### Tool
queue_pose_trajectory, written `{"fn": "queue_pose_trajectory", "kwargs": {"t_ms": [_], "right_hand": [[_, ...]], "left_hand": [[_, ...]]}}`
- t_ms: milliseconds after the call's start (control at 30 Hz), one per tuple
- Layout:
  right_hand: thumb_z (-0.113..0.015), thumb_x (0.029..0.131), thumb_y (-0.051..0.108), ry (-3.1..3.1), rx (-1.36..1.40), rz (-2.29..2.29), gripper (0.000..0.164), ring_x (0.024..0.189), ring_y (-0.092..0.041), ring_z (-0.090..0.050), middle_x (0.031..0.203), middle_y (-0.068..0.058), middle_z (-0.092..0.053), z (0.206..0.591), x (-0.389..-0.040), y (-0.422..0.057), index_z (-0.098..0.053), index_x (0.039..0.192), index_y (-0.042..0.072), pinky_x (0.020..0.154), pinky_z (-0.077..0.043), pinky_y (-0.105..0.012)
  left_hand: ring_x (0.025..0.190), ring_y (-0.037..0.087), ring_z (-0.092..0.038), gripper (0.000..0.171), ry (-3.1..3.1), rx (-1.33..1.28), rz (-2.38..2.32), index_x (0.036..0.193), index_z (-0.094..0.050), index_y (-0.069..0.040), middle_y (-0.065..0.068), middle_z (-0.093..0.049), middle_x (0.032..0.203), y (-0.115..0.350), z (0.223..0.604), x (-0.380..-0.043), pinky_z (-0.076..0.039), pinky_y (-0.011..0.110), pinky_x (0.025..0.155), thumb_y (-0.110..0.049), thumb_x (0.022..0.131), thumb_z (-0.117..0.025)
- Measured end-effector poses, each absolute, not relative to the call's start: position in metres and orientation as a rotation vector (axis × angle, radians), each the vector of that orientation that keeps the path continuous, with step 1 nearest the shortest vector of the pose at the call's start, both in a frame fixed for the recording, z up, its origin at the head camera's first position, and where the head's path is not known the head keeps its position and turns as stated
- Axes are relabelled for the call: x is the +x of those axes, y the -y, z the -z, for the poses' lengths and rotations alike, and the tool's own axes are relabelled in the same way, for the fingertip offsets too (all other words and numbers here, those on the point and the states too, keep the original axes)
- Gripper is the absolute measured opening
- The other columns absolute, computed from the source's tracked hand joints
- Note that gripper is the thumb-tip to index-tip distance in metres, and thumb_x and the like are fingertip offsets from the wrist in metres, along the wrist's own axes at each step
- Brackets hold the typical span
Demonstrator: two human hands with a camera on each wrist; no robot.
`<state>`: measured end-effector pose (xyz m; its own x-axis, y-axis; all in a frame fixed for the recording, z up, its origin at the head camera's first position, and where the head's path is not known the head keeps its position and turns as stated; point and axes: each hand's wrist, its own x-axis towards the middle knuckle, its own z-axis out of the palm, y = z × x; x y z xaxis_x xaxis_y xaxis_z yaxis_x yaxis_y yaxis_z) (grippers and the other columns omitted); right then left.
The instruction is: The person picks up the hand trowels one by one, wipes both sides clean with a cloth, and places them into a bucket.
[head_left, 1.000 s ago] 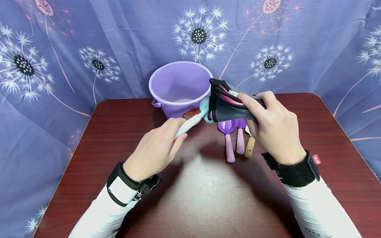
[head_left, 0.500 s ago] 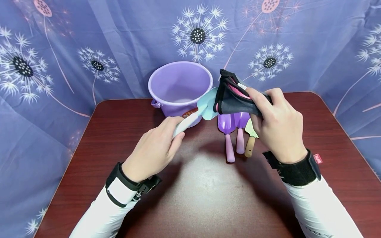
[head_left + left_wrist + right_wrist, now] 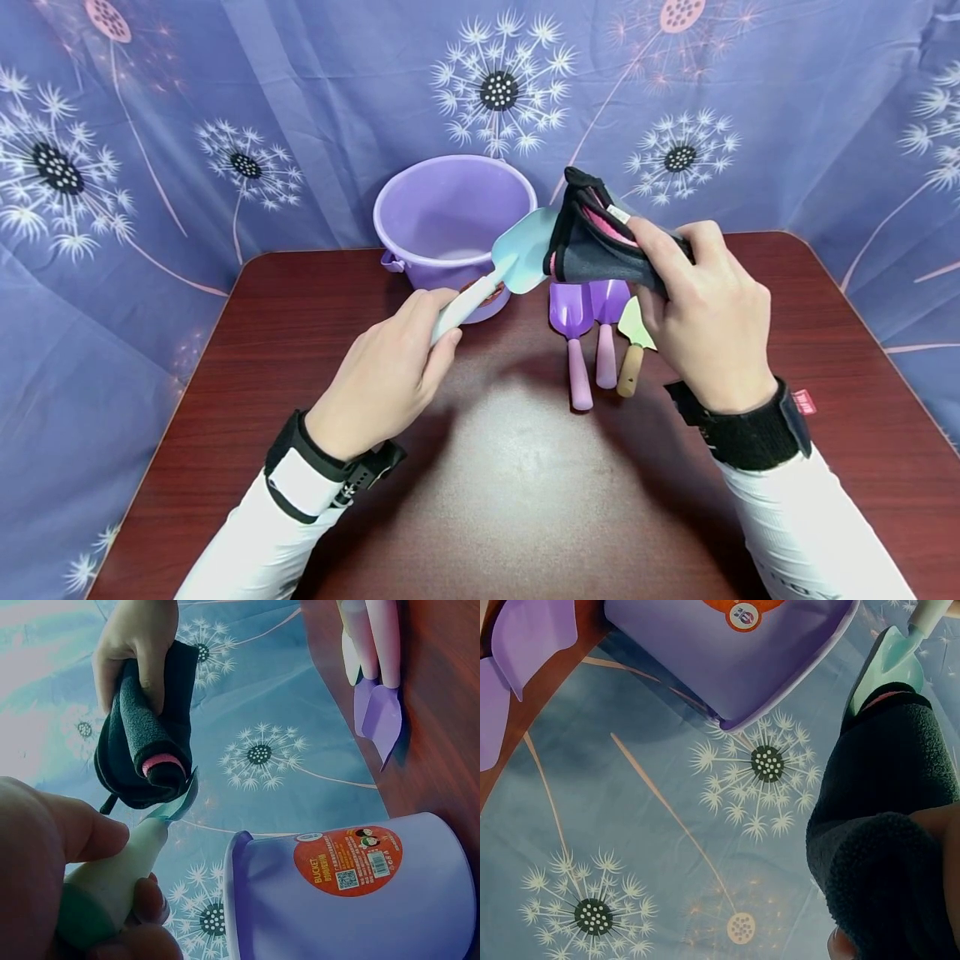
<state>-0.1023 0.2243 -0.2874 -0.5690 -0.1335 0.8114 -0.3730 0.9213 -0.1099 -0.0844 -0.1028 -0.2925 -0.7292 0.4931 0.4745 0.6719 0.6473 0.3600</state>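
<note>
LH: lt-blue trowel, RH: dk cloth

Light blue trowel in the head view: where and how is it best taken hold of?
Probably by its white handle, coming from the near left, as the left hand does. The handle is slim and slants back toward that side, while the broad blade points away, its far end hidden behind the dark cloth in the right hand.
</note>
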Motion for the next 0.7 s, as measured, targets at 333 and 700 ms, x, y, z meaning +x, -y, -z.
{"fn": "queue_pose_trajectory", "kwargs": {"t_ms": [333, 700], "right_hand": [[-0.064, 0.103, 0.018, 2.170, 0.382, -0.326, 0.036, 0.072, -0.039, -0.061, 0.104, -0.019, -0.061, 0.2882, -0.1022, -0.2228, -0.070, 0.137, 0.025, 0.045, -0.045, -0.061], [-0.065, 0.103, 0.015, 2.198, 0.472, -0.312, 0.038, 0.076, -0.038, -0.062, 0.105, -0.019, -0.060, 0.2912, -0.1017, -0.2184, -0.068, 0.139, 0.025, 0.045, -0.047, -0.058]], "left_hand": [[0.077, 0.017, -0.055, 0.030, 2.517, -0.922, 0.727, 0.136, -0.056, -0.008, 0.002, -0.056, 0.101, 0.1039, 0.2935, -0.0859, -0.049, 0.038, 0.062, -0.018, 0.108, -0.061], [0.078, 0.018, -0.057, 0.031, 2.508, -0.911, 0.710, 0.136, -0.056, -0.006, 0.004, -0.057, 0.103, 0.1048, 0.2932, -0.0874, -0.050, 0.039, 0.062, -0.017, 0.108, -0.060]]}}
